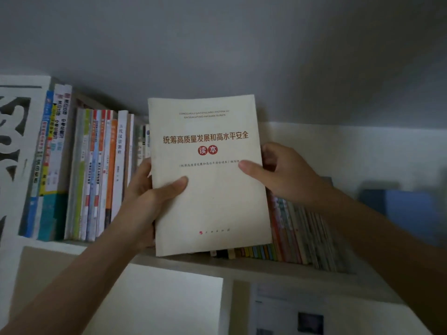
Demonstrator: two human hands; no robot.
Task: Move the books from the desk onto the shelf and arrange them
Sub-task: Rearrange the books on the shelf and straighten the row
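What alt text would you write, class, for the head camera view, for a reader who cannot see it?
Two hands, the left hand and right hand, hold a cream paperback book cover-forward in front of a white shelf. Upright books stand at left; leaning books at right.

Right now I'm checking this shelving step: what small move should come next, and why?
Probably turn the cream book spine-out and slide it into the row. Both the left hand and the right hand hold it cover-forward before the shelf, between the upright books and the leaning books.
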